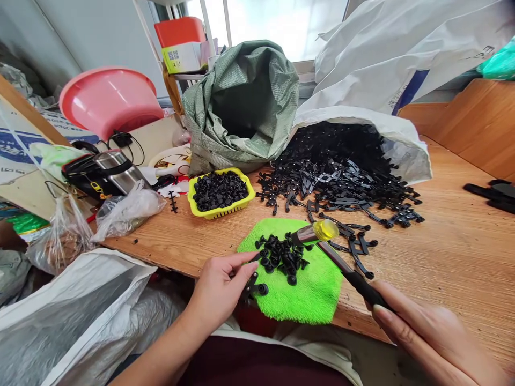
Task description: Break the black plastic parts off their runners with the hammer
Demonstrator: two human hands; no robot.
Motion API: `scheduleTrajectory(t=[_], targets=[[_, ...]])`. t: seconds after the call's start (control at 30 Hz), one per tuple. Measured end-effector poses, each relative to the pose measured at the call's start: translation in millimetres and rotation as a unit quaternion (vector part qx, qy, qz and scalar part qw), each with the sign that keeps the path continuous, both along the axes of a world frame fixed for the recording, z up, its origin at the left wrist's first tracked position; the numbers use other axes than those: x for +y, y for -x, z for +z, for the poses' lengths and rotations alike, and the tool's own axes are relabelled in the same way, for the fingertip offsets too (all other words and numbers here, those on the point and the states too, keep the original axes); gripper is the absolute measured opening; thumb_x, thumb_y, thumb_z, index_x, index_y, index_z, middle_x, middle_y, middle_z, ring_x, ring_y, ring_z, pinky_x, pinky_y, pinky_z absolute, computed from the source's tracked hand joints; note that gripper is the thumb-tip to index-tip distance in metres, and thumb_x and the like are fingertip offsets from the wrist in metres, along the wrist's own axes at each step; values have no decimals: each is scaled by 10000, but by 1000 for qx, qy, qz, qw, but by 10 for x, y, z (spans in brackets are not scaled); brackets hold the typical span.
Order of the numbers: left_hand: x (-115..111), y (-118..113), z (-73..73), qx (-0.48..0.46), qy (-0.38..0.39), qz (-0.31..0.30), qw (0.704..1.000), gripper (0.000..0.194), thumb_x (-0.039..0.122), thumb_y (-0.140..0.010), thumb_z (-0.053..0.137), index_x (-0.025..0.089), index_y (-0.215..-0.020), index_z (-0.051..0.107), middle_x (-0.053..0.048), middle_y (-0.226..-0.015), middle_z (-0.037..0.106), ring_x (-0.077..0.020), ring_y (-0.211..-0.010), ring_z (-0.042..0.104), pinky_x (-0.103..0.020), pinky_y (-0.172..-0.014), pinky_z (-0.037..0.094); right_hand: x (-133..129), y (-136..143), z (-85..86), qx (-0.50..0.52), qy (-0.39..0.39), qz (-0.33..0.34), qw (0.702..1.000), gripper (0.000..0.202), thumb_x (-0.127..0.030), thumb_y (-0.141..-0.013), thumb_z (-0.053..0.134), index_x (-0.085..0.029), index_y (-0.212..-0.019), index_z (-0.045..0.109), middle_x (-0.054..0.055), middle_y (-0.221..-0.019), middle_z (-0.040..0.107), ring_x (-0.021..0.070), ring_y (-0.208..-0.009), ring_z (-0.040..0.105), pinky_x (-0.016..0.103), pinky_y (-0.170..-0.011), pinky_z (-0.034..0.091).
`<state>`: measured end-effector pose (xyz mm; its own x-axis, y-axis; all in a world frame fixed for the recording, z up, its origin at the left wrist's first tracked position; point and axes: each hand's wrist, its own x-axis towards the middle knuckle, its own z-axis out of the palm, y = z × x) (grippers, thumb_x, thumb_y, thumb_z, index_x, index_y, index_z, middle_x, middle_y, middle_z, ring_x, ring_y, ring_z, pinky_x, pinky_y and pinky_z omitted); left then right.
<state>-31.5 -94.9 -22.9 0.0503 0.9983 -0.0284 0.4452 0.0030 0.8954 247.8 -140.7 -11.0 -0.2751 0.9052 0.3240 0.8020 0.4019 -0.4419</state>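
My right hand (414, 327) is wrapped round the black grip of a mallet (340, 261), whose head has a clear yellow face and hangs over the green cloth (309, 303). On that cloth lies a loose pile of small black round-headed plastic pieces (281, 257). At the cloth's left edge my left hand (225, 279) pinches a black jointed plastic part (253, 284) between thumb and fingers. The hand partly hides this part. Several black linked plastic strips (358, 241) lie just behind the mallet head.
A yellow basket (221, 210) holds more small black pieces. Behind the cloth, a heap of black linked strips (333, 171) spills from a white sack (406, 134). An open green woven sack (201, 123) stands at the back. Plastic bags (129, 209) and a metal flask (124, 171) are at left.
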Motion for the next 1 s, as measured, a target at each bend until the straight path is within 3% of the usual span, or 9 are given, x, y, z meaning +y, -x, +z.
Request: scheduleTrajectory(t=[0.33,0.57,0.77,1.0], targets=[[11,40,174,164,-3,-49,985,320,390,-817,481,270,-1041,676,-12,-847,733,-167,-621,600,-271,-618,456,8,29,48,-9,-7,13,1000,379,-438,-937,239,-270,-926,579,13,-692,695,234,-612,653,294,-446,457],[44,-1,171,185,-13,-55,981,332,394,-837,455,263,-1061,662,-17,-961,713,-188,-742,647,-284,-677,479,37,60,68,-33,-45,36,998,404,-385,-955,191,-243,-1101,539,29,-703,702,234,-588,652,301,-466,475],[69,40,256,179,-28,-50,982,306,373,-827,479,252,-1022,682,-6,-992,702,-197,-816,662,-288,-724,492,66,53,96,-45,-40,61,996,372,-349,-958,170,-263,-1071,513,21,-646,682,235,-567,655,297,-429,464],[128,-11,160,150,-51,-37,987,299,367,-826,489,251,-1032,673,0,-999,696,-194,-839,667,-280,-711,503,101,73,107,-34,-43,73,996,306,-323,-958,191,-273,-1001,490,2,-612,660,222,-527,643,287,-410,455]])
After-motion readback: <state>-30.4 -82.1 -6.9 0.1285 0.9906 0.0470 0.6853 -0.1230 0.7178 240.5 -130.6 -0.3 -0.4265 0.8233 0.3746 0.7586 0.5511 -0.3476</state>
